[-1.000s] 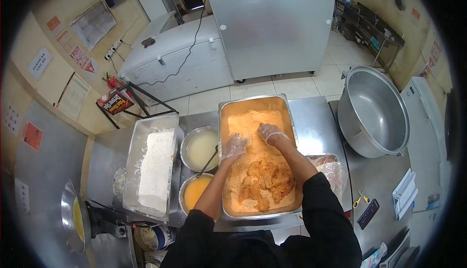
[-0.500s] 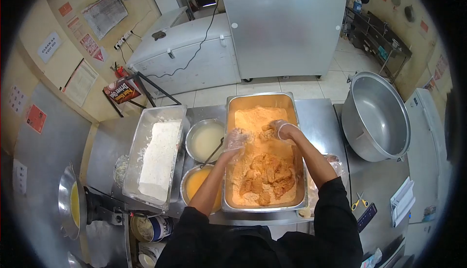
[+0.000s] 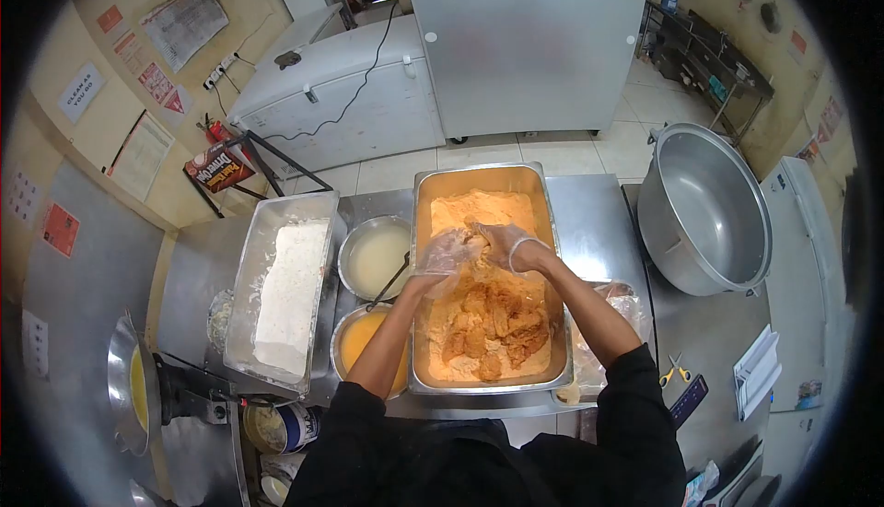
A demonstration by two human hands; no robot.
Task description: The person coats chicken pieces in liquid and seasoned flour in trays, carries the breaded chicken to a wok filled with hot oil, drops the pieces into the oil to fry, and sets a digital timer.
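A deep metal pan (image 3: 483, 182) in front of me holds orange crumbs (image 3: 481, 207). At its near end lies a heap of crumb-coated pieces (image 3: 497, 323) that look like chicken. Over the pan's middle, my left hand (image 3: 447, 252) and my right hand (image 3: 511, 247), both in clear plastic gloves, meet around a coated chicken piece (image 3: 476, 242). Their fingers are curled in on it from either side and partly hide it. Beside my left forearm stand a bowl of pale liquid (image 3: 376, 261) and a bowl of orange-yellow liquid (image 3: 357, 339), with a dark-handled utensil (image 3: 391, 281) across them.
A long pan of white flour (image 3: 290, 295) stands at the left. A large metal pot (image 3: 704, 212) is on the right counter, near scissors (image 3: 677, 371), a phone (image 3: 688, 402) and papers (image 3: 757, 373). Plastic bags (image 3: 622, 309) lie right of the crumb pan. A wok (image 3: 129, 383) sits far left.
My hands have come together over the pan; they were apart, with crumbed food in the right one. The whole view has shifted slightly.
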